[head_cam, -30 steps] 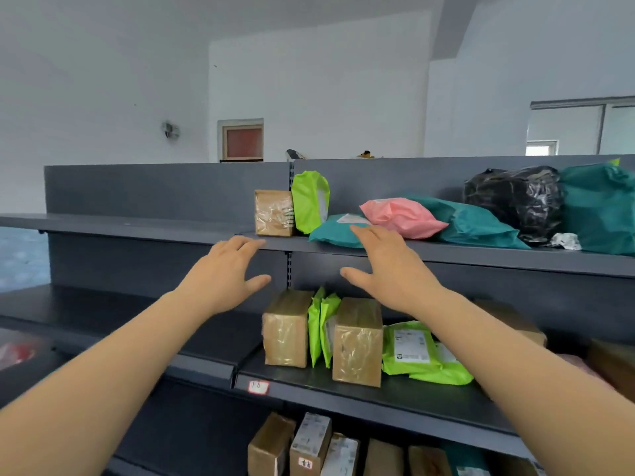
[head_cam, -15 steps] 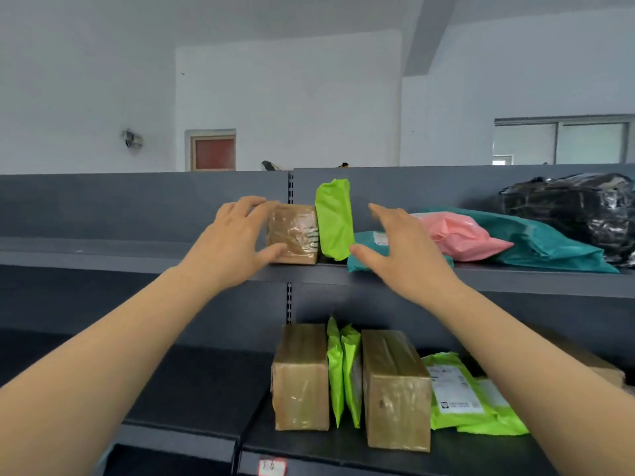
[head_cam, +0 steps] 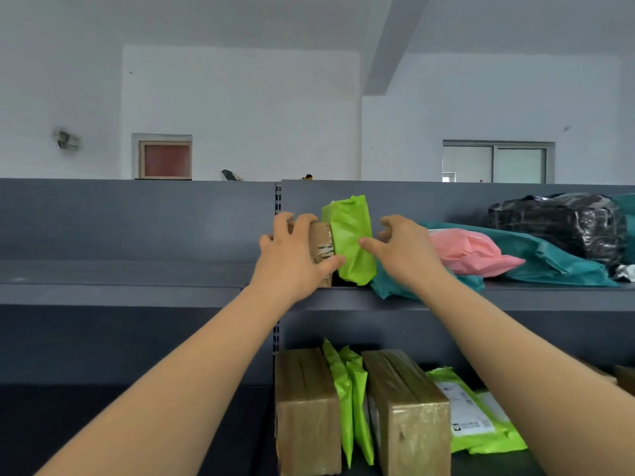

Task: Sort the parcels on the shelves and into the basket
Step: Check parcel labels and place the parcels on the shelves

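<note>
Left hand [head_cam: 292,259] grips brown box [head_cam: 321,242], fingers over top, thumb on front. Green mailer [head_cam: 350,242] standing against box, near upper shelf [head_cam: 137,290] front edge. Right hand [head_cam: 405,255]: thumb on mailer, fingers curled; grip cannot tell.

Your left hand [head_cam: 292,261] now grips the brown box [head_cam: 321,243]; your right hand [head_cam: 407,255] has closed in, thumb touching the green parcel [head_cam: 350,240].

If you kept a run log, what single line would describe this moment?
left hand: grips brown box | right hand: thumb at upright green mailer, grip unclear | both parcels: on upper shelf
</note>
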